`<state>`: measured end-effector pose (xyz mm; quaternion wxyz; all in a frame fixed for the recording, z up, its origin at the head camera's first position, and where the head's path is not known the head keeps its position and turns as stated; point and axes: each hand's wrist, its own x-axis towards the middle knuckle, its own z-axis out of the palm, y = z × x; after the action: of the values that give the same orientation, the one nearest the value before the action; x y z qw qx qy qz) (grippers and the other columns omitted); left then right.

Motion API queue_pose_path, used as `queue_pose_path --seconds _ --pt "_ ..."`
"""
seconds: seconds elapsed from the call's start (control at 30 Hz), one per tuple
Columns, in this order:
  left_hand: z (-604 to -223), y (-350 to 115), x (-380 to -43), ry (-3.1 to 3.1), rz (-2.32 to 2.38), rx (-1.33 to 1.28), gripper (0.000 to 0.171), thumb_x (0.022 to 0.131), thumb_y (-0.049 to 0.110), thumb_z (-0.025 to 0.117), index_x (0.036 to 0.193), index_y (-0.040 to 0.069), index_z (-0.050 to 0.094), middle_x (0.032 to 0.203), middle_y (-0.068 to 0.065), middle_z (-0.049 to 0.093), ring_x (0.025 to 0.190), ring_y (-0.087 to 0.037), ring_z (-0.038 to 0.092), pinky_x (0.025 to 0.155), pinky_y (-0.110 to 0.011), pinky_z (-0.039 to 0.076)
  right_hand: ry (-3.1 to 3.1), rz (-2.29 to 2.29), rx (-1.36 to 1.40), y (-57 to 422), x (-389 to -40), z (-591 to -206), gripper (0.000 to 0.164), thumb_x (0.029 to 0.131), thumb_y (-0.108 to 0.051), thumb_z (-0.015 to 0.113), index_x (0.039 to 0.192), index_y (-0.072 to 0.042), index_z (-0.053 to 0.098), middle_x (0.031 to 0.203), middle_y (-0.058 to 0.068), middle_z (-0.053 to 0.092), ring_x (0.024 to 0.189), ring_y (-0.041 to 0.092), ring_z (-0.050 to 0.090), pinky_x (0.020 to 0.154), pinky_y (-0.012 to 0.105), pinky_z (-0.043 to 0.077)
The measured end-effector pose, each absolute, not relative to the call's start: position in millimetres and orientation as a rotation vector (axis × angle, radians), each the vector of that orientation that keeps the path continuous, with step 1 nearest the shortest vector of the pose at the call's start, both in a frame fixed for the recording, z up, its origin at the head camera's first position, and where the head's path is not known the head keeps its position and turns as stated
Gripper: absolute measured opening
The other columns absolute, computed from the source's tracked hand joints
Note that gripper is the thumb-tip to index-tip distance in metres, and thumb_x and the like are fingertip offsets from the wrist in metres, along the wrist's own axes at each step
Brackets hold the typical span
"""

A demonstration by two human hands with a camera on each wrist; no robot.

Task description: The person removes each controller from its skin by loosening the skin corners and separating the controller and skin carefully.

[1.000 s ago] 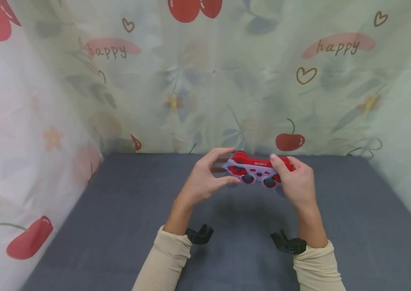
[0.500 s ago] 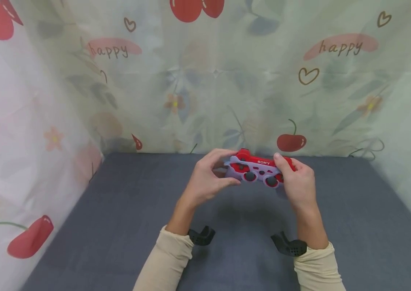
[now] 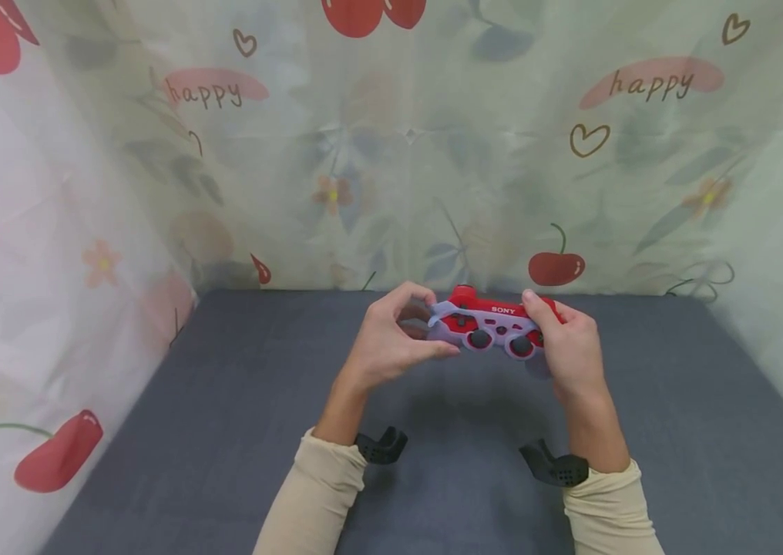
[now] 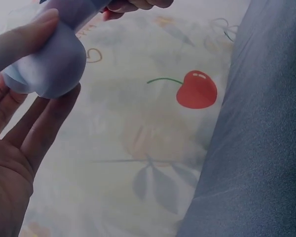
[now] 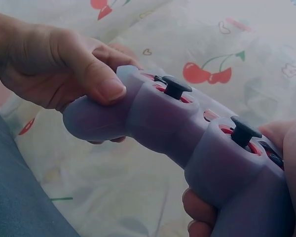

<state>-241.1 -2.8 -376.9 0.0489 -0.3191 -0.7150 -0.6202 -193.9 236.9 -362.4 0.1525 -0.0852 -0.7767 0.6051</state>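
Observation:
A red Sony game controller is held up above the table between both hands. A translucent lavender silicone cover wraps its grips and lower face, while the red top edge shows bare in the head view. My left hand pinches the covered left grip, thumb on the near side and fingers behind; its index fingertip is at the cover's upper left corner. On the other side, my right hand grips the right end with the thumb along the top edge. Two black thumbsticks poke through the cover's openings.
Below the hands lies a dark grey tabletop. Cloth walls printed with cherries, hearts and flowers stand behind and at both sides. Each wrist carries a black camera mount just above a beige sleeve.
The left index finger has drawn back from the controller's top edge to the cover's corner. The controller has shifted slightly to the right and tilted a little.

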Motion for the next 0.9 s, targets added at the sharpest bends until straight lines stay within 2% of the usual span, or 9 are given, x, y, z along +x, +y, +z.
queue_pose_path --seconds 0.2,0.33,0.43,0.6,0.7,0.9 --pt "-378.5 0.0 -242.0 -2.078 -1.830 -1.051 0.040 0.072 0.008 0.092 0.098 0.014 0.062 0.099 -0.002 0.059 0.082 -0.018 0.070 0.078 -0.037 0.064 -2.226 1.742 -0.242 238.9 -193.0 -360.7 0.041 0.098 -0.049 0.063 0.090 -0.009 0.068 0.073 -0.014 0.068 0.074 0.009 0.067 0.067 0.022 0.055" --pt "-379.6 2.4 -241.1 -2.066 -1.788 -1.082 0.032 0.073 0.008 0.092 0.089 0.012 0.064 0.099 -0.002 0.059 0.088 -0.017 0.064 0.077 -0.037 0.064 -2.246 1.725 -0.260 239.7 -192.4 -359.0 0.044 0.097 -0.050 0.062 0.094 -0.006 0.067 0.073 -0.016 0.068 0.076 0.007 0.067 0.068 0.020 0.055" --pt "-380.2 4.0 -240.2 -2.098 -1.782 -1.083 0.031 0.075 0.008 0.091 0.087 0.012 0.062 0.100 -0.002 0.057 0.090 -0.016 0.065 0.078 -0.035 0.064 -2.264 1.716 -0.283 240.7 -191.7 -357.6 0.047 0.097 -0.051 0.062 0.099 -0.005 0.067 0.074 -0.018 0.068 0.078 0.005 0.067 0.070 0.018 0.055" --pt "-378.7 6.7 -238.9 -2.183 -1.856 -0.993 0.043 0.077 0.008 0.089 0.104 0.013 0.055 0.106 -0.005 0.057 0.088 -0.018 0.072 0.083 -0.034 0.063 -2.294 1.758 -0.335 243.0 -191.4 -355.7 0.050 0.097 -0.055 0.061 0.101 -0.005 0.065 0.073 -0.017 0.067 0.077 0.005 0.066 0.068 0.020 0.056" --pt "-378.3 8.3 -238.9 -2.252 -1.894 -0.939 0.055 0.079 0.007 0.088 0.119 0.014 0.051 0.118 -0.005 0.057 0.093 -0.021 0.071 0.088 -0.037 0.062 -2.315 1.783 -0.353 244.4 -191.3 -354.4 0.053 0.097 -0.056 0.060 0.105 -0.004 0.065 0.073 -0.016 0.067 0.076 0.006 0.066 0.067 0.022 0.056" --pt "-377.1 13.7 -238.0 -2.322 -1.826 -1.004 0.090 0.077 0.010 0.089 0.149 0.030 0.038 0.146 0.003 0.046 0.110 -0.020 0.066 0.090 -0.037 0.060 -2.360 1.805 -0.311 243.7 -190.9 -354.3 0.057 0.097 -0.056 0.060 0.116 -0.003 0.063 0.076 -0.016 0.068 0.074 0.007 0.067 0.066 0.023 0.057"
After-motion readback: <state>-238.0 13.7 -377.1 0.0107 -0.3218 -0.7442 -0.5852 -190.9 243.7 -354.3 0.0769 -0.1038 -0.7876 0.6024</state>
